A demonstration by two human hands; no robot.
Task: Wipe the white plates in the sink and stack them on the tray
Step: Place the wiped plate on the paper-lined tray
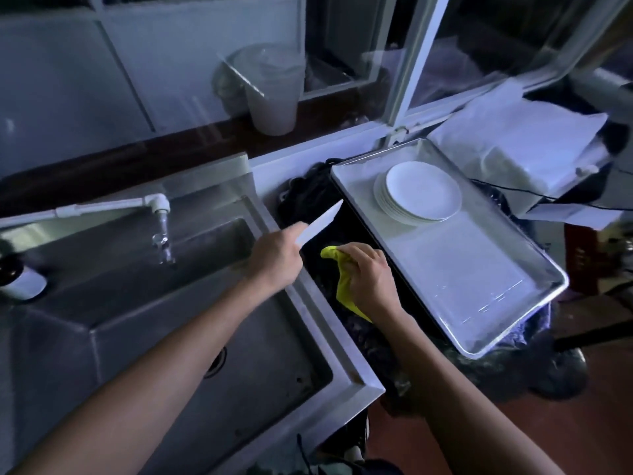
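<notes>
Holding a white plate (320,221) almost edge-on, the person's left hand (274,258) pinches it at the near rim, between the sink (191,303) and the tray (479,269), over the dark gap that parts them. The right hand (368,275) is curled round a yellow cloth (344,286), just beside and below the plate, not clearly touching it.

That plate looks stiff, smooth and breakable, and probably slick if wet, so a rim pinch with the thumb on one face and fingers behind seems the sensible hold (a second hand under it would be safer for the set-down). The cloth is soft and limp and will fold to whatever it wipes.

A stack of plates (423,193) already sits at the far end of the tray, leaning slightly off centre; the near half of the tray is bare metal. The route from hand to stack runs up and to the right, across the tray's raised rim, which the plate must clear. On the left, the tap (161,228) juts over the sink, well apart from the hands. No plates show in the sink basin from here.
</notes>
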